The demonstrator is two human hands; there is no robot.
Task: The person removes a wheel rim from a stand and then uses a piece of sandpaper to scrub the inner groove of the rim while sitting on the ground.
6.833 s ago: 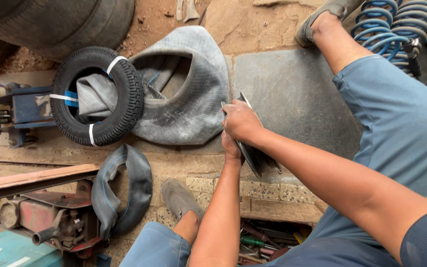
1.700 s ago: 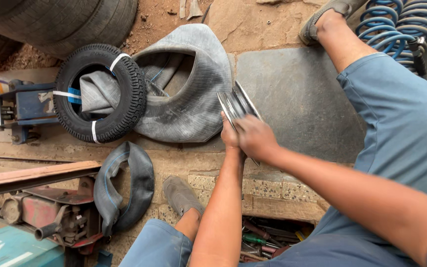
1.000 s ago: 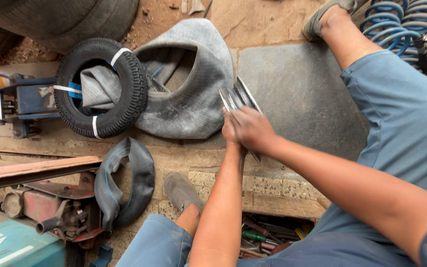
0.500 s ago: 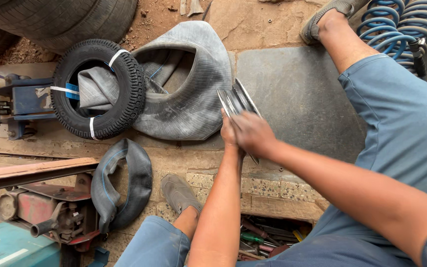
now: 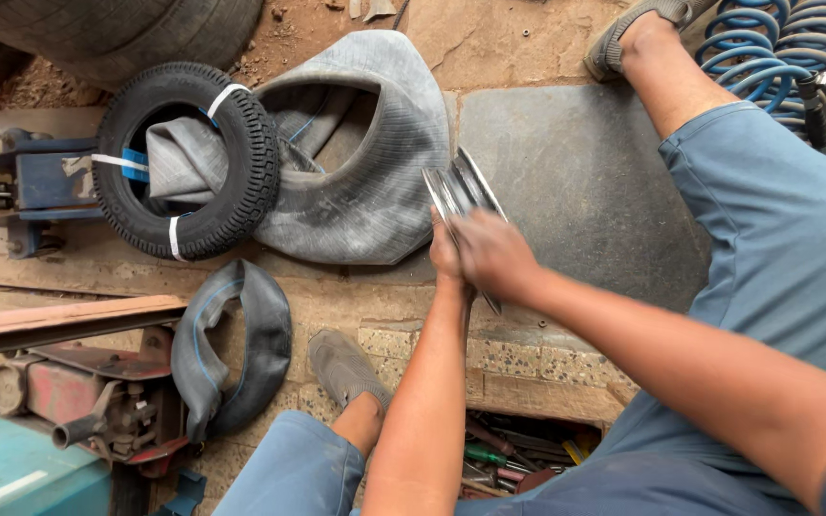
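A shiny metal wheel rim [image 5: 463,191] stands on edge over a dark rubber mat [image 5: 576,182]. My right hand [image 5: 494,253] lies on top of the rim and covers its near part, motion-blurred. My left hand [image 5: 445,256] holds the rim from the left side, mostly hidden behind the right hand. Just left of the rim lies a large grey inner tube [image 5: 365,153], folded open.
A small black tyre [image 5: 188,158] with white straps rests against a blue jack [image 5: 21,186]. A black inner tube [image 5: 236,349] lies at lower left beside a red machine [image 5: 78,397]. Blue coiled hose [image 5: 767,48] is at top right. Tools [image 5: 518,459] fill a box below my arms.
Over the earlier frames my right hand shifted along the rim, first lower on it, now on its near part. The rim stays upright in the same spot.
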